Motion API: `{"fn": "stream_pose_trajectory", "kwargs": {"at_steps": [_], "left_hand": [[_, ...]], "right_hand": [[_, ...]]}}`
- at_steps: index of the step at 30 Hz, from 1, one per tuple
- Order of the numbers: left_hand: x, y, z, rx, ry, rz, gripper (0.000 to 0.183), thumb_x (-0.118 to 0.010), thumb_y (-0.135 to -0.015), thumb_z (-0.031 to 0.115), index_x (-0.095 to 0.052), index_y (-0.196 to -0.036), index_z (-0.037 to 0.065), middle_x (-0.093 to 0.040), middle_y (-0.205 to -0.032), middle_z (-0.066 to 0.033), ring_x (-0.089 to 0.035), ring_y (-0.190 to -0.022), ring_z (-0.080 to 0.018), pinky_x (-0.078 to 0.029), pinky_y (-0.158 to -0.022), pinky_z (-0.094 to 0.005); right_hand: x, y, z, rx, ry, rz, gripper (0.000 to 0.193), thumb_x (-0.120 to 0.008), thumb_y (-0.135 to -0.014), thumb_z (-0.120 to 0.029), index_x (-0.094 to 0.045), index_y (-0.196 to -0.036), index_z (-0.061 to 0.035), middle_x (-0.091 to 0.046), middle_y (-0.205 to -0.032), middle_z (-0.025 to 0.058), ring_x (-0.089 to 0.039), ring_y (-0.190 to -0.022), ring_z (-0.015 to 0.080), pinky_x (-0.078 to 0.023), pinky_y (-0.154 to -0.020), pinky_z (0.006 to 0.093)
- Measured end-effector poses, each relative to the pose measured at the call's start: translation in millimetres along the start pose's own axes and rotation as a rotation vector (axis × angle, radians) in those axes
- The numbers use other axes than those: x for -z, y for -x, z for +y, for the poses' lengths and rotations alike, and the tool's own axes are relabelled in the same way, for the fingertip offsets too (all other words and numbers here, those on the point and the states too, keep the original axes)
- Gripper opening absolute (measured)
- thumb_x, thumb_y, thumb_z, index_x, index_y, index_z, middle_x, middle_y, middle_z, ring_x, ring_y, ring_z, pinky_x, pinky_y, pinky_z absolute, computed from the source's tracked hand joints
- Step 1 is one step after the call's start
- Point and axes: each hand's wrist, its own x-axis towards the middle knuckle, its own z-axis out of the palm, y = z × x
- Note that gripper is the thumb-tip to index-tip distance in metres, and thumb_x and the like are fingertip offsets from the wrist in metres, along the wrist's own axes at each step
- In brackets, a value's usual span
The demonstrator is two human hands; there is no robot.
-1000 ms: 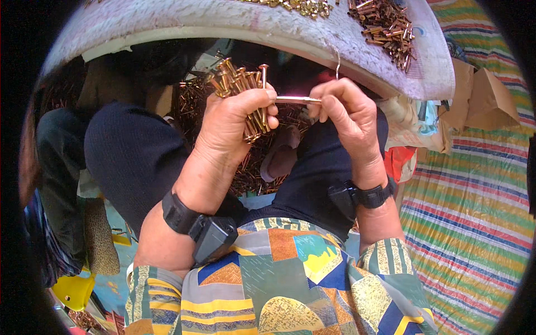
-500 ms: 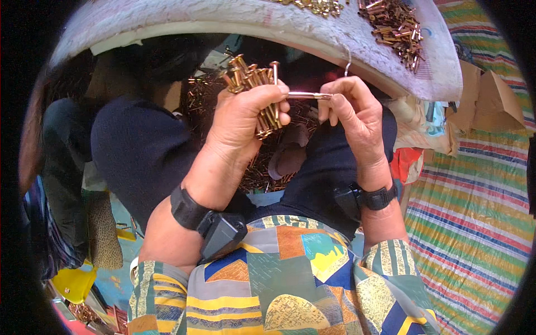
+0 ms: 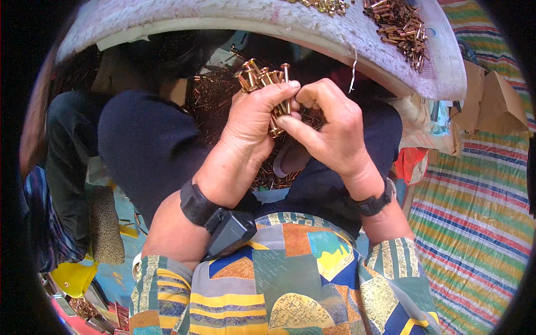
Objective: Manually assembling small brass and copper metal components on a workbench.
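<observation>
My left hand [image 3: 254,114] is closed round a bunch of brass-coloured, flat-headed bolts [image 3: 252,75]; their heads stick out above and below the fist. One bolt [image 3: 286,71] stands upright beside my left thumb tip. Against the right side of the bunch, my right hand [image 3: 329,123] has its fingers curled in and its thumb touching the lower shafts. What lies between those fingers is hidden. Below both hands, a heap of similar bolts [image 3: 215,92] fills the dark space between my knees.
A curved, pale padded table [image 3: 234,14] arches across the top, with a pile of coppery bolts [image 3: 399,30] and some small golden pieces [image 3: 324,5] on it. A white string [image 3: 353,70] hangs from its edge. At right are a cardboard box [image 3: 497,103] and a striped sheet [image 3: 474,212].
My right hand has moved left, from holding one end of a horizontal bolt to pressing against the bunch. That bolt no longer shows stretched between the hands. My left hand keeps its grip.
</observation>
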Motion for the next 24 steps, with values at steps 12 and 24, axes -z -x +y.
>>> {"fn": "stream_pose_trajectory", "kwargs": {"at_steps": [12,24], "left_hand": [[-7,4,-5,-0.109,-0.157,-0.057,0.013,-0.066,-0.073,0.010,-0.059,-0.082,0.003,-0.057,-0.067,-0.0031,-0.055,-0.056,-0.0113,-0.046,-0.048,-0.0229],[-10,10,-4,-0.050,-0.281,-0.151,0.023,-0.062,-0.077,0.021,-0.057,-0.087,0.001,-0.054,-0.058,-0.0038,-0.052,-0.045,-0.0121,-0.042,-0.042,-0.0219]], "right_hand": [[9,9,14,-0.250,-0.108,0.143,0.002,-0.057,-0.073,-0.002,-0.056,-0.074,-0.0021,-0.055,-0.060,0.0132,-0.058,-0.050,0.0219,-0.044,-0.046,0.0294],[86,-7,30,0.028,-0.040,-0.295,0.008,-0.060,-0.072,-0.002,-0.054,-0.078,-0.0026,-0.054,-0.067,0.0133,-0.056,-0.061,0.0301,-0.044,-0.053,0.0318]]}}
